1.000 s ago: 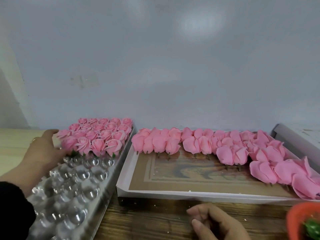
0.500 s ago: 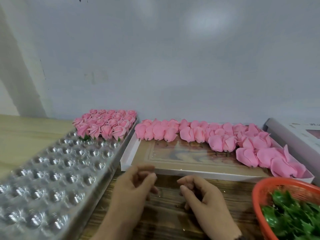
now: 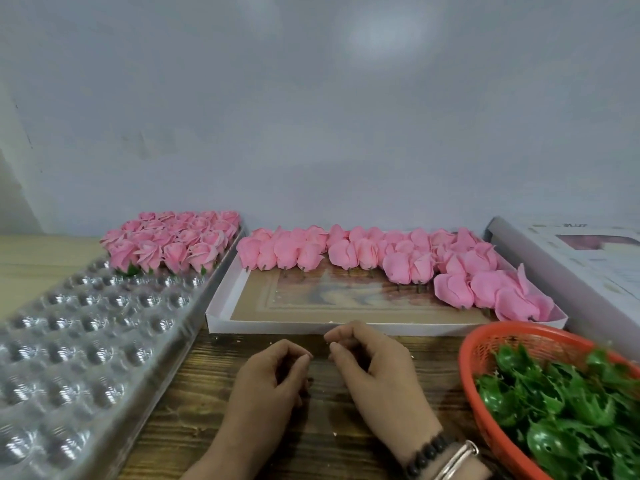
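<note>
Pink buds [image 3: 346, 252] sit in a flat white box [image 3: 277, 329] in front of you. They lie along the far side of the box and pile up at its right end. The near part of the box shows its brown floor.

Your left hand [image 3: 268, 389] and right hand [image 3: 377, 372] rest low over the wood bench [image 3: 214, 410], just this side of the box. They are near each other but not touching. The fingers of both hands are curled in, with the thumbs close to the fingertips. I can see nothing in them. Your right fingertips are almost at the front wall of the box.

On your left lies a clear tray [image 3: 86, 341] full of round cups. Pink roses [image 3: 173, 244] fill its far end, and the cups nearer you have none.

On your right is a red basket [image 3: 485, 337] with green leaf parts [image 3: 561, 403] in it. Behind it lies a white carton [image 3: 571, 265]. Dark beads [image 3: 429, 455] go round your right wrist.
</note>
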### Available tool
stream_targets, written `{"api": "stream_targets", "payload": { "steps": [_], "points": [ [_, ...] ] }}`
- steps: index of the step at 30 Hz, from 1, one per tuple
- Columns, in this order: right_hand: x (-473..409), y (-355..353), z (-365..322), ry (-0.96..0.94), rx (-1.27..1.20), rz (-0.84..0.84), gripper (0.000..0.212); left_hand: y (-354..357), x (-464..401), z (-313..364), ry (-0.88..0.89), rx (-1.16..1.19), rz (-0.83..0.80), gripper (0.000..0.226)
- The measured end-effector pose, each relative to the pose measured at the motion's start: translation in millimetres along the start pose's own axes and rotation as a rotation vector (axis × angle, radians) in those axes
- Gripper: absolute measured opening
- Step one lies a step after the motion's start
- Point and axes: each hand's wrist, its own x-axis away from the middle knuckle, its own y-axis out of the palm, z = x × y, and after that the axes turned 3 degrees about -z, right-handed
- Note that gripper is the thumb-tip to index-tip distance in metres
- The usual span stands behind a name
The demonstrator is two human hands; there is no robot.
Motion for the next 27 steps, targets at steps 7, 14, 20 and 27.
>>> {"api": "stream_targets", "payload": {
  "steps": [7,14,20,27],
  "points": [
    [-25.5,-17.6,-34.0,-0.038,0.432,-0.048,0.006,-0.6,1.2,0.8,0.0,0.003,-0.012,0.018],
    [-83.3,-70.8,-33.2,0.314,1.03,-0.129,0.021,0.3,1.6,0.2,-0.025,0.065,-0.021,0.019],
    [-100.1,-104.6,-2.5,0.459,1.192,-0.173,0.026,-0.3,1.0,-5.4,-0.039,0.026,-0.048,0.019],
    [-108.9,-107.3,34.5,0.516,1.165,-0.183,0.027,-0.4,-1.4,-10.4,-0.057,0.005,-0.07,0.024]
  ]
}}
